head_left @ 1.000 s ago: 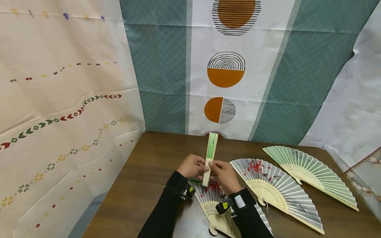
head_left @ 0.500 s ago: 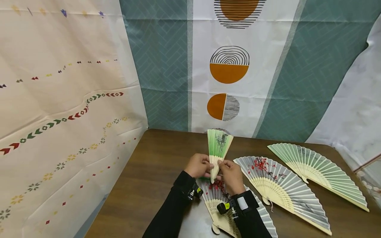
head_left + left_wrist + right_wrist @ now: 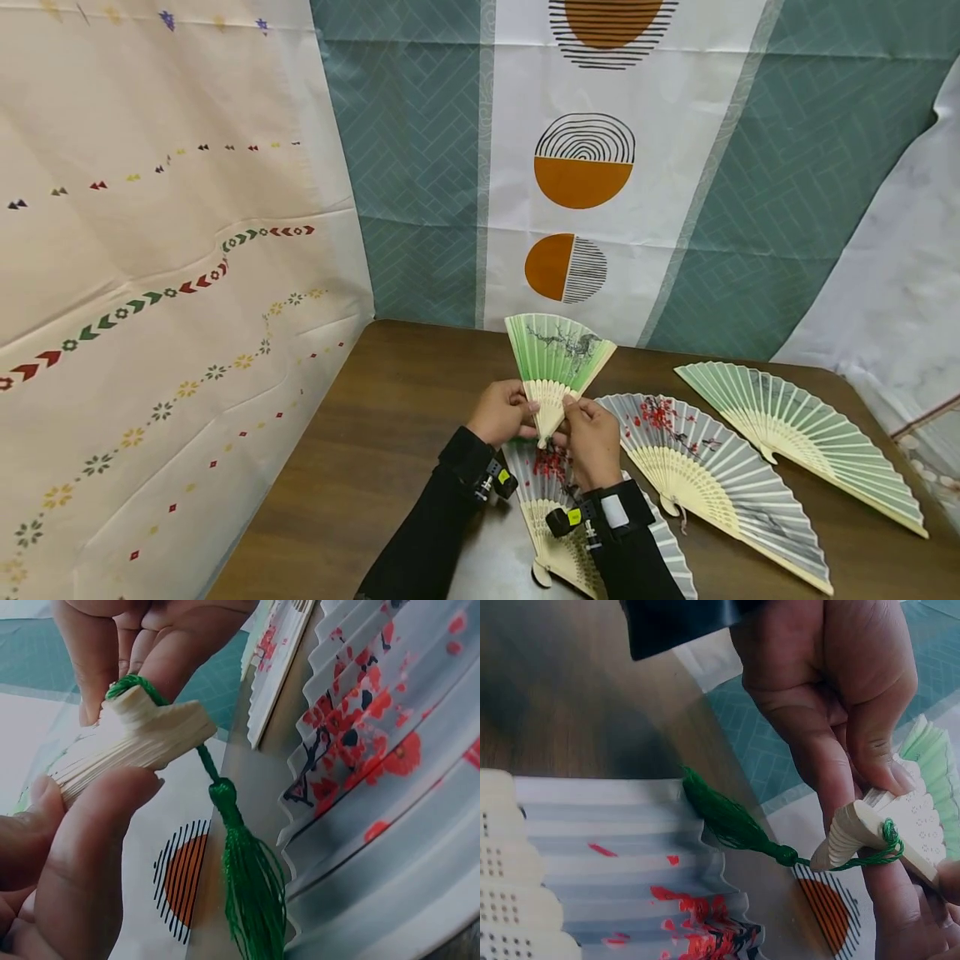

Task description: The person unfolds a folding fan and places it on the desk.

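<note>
Both hands hold a green folding fan (image 3: 558,350), partly spread and raised above the table, its leaf showing a dark branch print. My left hand (image 3: 498,414) pinches the left side of its pale ribs between thumb and fingers. On the opposite side, my right hand (image 3: 592,442) pinches the ribs with thumb and fingers. From the fan's pivot end hangs a green tassel (image 3: 255,892), also visible in the right wrist view. Beneath the wrists lies a spread grey fan with red blossoms (image 3: 540,521), partly covered by the right forearm.
A second grey blossom fan (image 3: 697,475) lies spread just right of the right hand. Beyond it, a spread pale green fan (image 3: 795,442) reaches toward the right edge of the brown table (image 3: 360,433). Patterned cloths (image 3: 420,183) hang behind and to the left.
The green fan was folded into a narrow stick a second ago; it has spread into a wedge. The right hand has moved slightly rightward, away from the left.
</note>
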A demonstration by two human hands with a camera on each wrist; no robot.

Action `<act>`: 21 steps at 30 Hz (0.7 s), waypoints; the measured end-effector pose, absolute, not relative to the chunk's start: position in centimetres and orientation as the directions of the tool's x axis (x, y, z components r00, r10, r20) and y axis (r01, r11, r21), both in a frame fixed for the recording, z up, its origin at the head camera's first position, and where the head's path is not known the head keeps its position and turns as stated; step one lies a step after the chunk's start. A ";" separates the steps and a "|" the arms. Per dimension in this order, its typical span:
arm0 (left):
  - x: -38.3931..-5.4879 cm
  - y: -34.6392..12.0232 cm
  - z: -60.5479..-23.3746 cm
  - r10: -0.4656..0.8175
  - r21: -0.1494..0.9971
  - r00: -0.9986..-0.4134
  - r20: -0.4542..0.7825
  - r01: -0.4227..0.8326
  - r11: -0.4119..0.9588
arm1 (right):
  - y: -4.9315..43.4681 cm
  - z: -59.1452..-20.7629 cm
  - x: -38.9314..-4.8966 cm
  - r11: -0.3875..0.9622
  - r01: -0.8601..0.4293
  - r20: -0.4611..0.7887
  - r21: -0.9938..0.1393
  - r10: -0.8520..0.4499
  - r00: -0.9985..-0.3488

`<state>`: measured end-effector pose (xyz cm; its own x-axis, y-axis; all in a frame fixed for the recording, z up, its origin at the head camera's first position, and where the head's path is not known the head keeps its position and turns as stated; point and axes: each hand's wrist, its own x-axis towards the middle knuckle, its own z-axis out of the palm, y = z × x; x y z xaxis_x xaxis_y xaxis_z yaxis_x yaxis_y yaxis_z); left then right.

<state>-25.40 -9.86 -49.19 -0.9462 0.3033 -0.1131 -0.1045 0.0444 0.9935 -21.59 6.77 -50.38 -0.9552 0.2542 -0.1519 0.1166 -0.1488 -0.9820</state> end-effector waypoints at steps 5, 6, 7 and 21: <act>-25.5 -9.5 -49.3 0.287 0.992 -0.951 -0.118 -0.124 -0.001 | 6.5 -50.2 -21.6 -0.170 0.104 -0.149 -0.980 0.281 -0.948; -25.6 -9.5 -49.3 0.284 0.992 -0.952 -0.117 -0.125 -0.011 | 6.5 -50.2 -21.7 -0.174 0.102 -0.149 -0.979 0.286 -0.946; -25.6 -9.4 -49.4 0.280 0.992 -0.953 -0.115 -0.126 -0.018 | 6.4 -50.2 -21.7 -0.183 0.101 -0.151 -0.978 0.290 -0.945; -25.6 -8.9 -49.4 0.211 0.989 -0.973 -0.090 -0.112 -0.095 | 6.3 -50.4 -21.9 -0.370 0.044 -0.170 -0.928 0.315 -0.934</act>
